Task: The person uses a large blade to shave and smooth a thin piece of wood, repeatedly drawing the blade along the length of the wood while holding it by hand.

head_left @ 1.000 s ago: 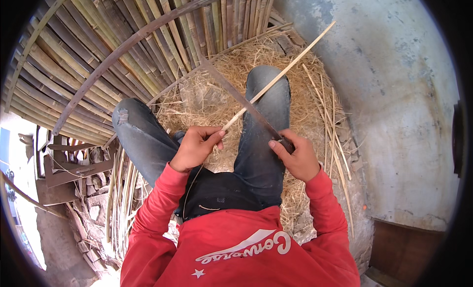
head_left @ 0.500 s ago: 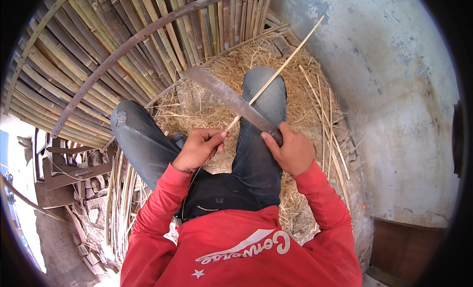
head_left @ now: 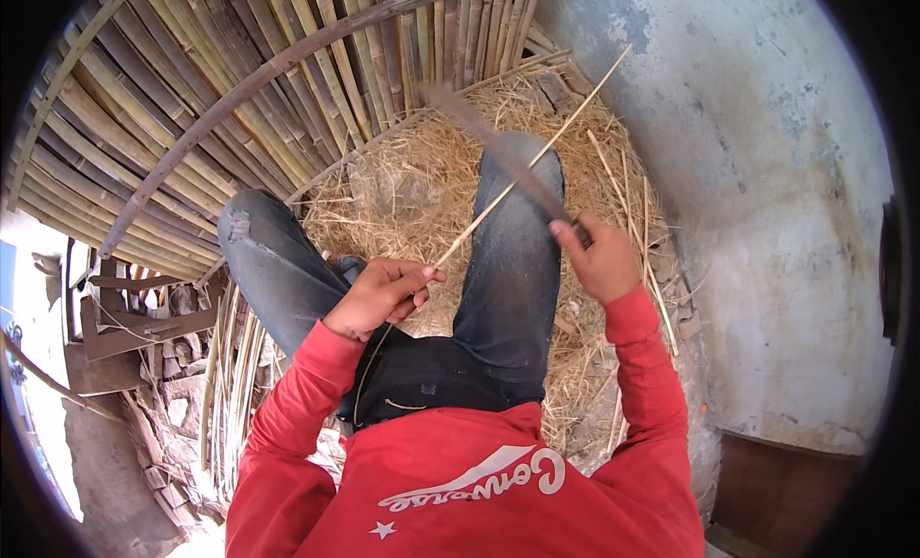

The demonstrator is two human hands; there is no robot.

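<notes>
Between thumb and fingers my left hand pinches the near end of a thin bamboo strip. The pale strip runs up and to the right across my right knee, its far end near the wall. My right hand is wrapped round the handle of a machete. Smeared by motion, the long, dark blade slants up and to the left, crossing the strip over that knee. Whether blade and strip touch, I cannot tell. Most of the handle is hidden in my fist.
Straw-like shavings cover the ground around my legs. A bamboo slat panel with a curved wooden pole stands at the far left. A pale plastered wall rises on the right. Cut strips lie at the left, others by the wall.
My right hand has moved up and to the right, carrying the machete farther along the strip toward its far end. My left hand keeps its pinch, almost in place.
</notes>
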